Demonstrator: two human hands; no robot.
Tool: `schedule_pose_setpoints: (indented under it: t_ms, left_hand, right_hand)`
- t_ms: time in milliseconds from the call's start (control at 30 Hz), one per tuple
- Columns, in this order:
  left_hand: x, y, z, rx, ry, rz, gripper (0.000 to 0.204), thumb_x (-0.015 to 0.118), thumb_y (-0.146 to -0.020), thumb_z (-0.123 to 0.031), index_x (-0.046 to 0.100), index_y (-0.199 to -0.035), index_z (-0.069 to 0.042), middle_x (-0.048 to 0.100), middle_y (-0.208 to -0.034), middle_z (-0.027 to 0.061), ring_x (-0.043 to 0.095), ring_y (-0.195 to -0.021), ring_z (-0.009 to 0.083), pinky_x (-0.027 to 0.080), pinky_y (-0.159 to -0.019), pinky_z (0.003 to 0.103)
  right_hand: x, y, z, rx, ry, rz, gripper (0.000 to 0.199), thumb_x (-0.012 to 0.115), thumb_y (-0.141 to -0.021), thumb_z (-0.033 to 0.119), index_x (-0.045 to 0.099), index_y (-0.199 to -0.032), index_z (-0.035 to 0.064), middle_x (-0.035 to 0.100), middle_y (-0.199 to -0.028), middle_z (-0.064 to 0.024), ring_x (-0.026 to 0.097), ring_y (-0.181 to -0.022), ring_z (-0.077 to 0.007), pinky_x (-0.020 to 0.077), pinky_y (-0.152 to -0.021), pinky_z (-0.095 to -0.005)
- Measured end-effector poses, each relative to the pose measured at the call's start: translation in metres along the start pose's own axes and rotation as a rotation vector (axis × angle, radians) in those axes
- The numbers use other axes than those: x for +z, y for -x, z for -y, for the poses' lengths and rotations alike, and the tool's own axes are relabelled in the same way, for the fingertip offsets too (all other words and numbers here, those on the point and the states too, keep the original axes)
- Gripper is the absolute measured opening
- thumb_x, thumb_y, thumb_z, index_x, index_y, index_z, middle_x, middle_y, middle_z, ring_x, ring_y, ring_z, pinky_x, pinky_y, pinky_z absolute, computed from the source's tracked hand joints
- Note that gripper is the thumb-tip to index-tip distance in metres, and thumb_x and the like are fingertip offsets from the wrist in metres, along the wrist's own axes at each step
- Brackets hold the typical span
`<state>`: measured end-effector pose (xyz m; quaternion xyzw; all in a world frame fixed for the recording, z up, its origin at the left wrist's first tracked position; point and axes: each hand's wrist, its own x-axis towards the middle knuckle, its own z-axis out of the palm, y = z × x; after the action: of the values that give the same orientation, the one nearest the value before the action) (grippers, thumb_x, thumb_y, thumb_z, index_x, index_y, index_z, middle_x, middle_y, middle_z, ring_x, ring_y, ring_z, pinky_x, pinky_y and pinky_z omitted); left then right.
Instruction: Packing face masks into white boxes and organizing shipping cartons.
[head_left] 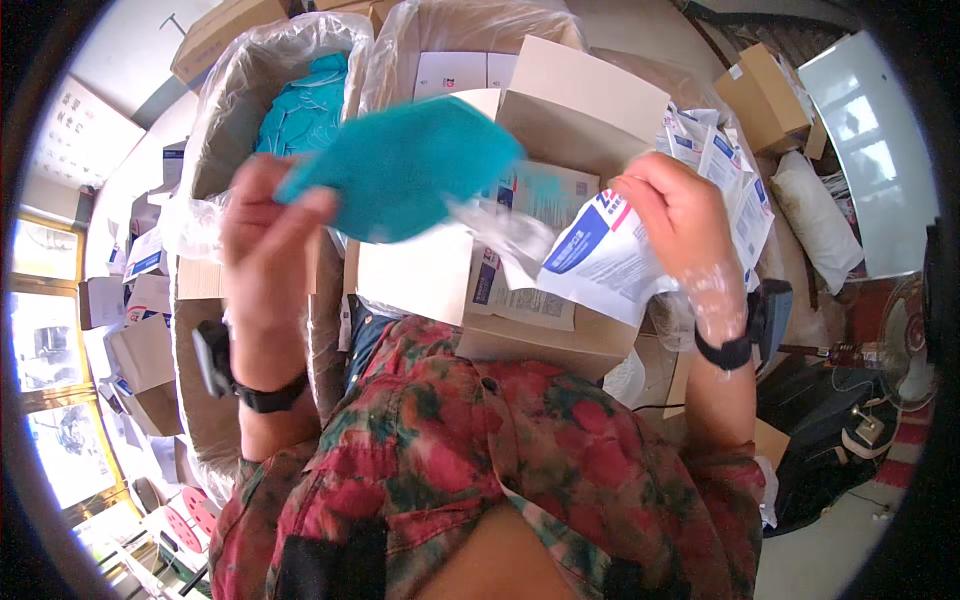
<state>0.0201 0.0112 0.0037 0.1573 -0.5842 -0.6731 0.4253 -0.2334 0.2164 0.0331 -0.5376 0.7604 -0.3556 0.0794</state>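
Note:
My left hand (265, 225), slightly blurred, pinches one end of a teal face mask (410, 165) between thumb and fingers. The mask is held out in front of me, its far end blurred. In my right hand (675, 215) is a white packet (600, 265) with blue print, gripped at its upper edge. A smeared, clear-looking strip (505, 235) lies between packet and mask; I cannot tell which it belongs to. Both are above an open cardboard carton (540, 345) with printed white packets (540, 305) inside.
At the upper left, a plastic-lined box (220, 110) contains a pile of teal masks (310, 105). More white packets (735, 180) are heaped right of the carton. White boxes (450, 72) stand behind it. Farther right are a brown box (765, 100), a white sack (815, 220) and a fan (908, 335).

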Motion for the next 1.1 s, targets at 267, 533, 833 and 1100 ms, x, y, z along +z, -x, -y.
schedule_pose_setpoints:
  t_ms: [267,533,833,1100]
  left_hand:
    - [-0.062,-0.010,-0.029,0.016,0.141,0.002,0.019,0.054,-0.091,-0.002,0.050,-0.109,-0.004,0.058,-0.099,0.0081,0.056,-0.084,0.0160,0.046,-0.077,0.029]
    - [-0.045,-0.007,-0.002,-0.086,0.266,0.074,0.026,0.048,-0.097,-0.032,0.049,-0.091,-0.007,0.046,-0.072,0.0044,0.042,-0.062,0.0116,0.034,-0.058,0.025]
    - [0.007,-0.021,0.029,-0.137,-0.583,0.106,0.010,0.064,-0.087,-0.012,0.061,-0.084,-0.003,0.056,-0.076,-0.0017,0.047,-0.067,0.0051,0.038,-0.062,0.019]
    - [0.074,-0.015,0.021,0.052,-0.673,0.718,0.021,0.068,-0.083,-0.007,0.065,-0.104,-0.004,0.065,-0.093,0.0056,0.060,-0.080,0.0152,0.048,-0.071,0.028]
  right_hand:
    - [0.091,-0.078,-0.086,-0.138,0.518,0.530,0.031,0.064,-0.077,0.010,0.058,-0.105,-0.0006,0.062,-0.103,-0.0215,0.060,-0.096,-0.0361,0.0485,-0.080,-0.0405]
    - [0.139,-0.094,-0.099,0.164,0.598,0.622,0.059,0.069,-0.074,0.016,0.049,-0.128,0.0035,0.055,-0.122,-0.0197,0.052,-0.117,-0.0330,0.0421,-0.100,-0.0401]
    - [0.081,-0.048,-0.049,-0.107,0.375,0.433,0.012,0.064,-0.081,0.014,0.056,-0.086,0.0062,0.060,-0.087,-0.0162,0.059,-0.075,-0.0385,0.0453,-0.064,-0.0461]
    - [0.017,0.006,0.037,-0.318,0.368,0.191,0.009,0.060,-0.082,0.016,0.054,-0.084,0.0095,0.058,-0.077,-0.0101,0.062,-0.070,-0.0331,0.0497,-0.060,-0.0444]
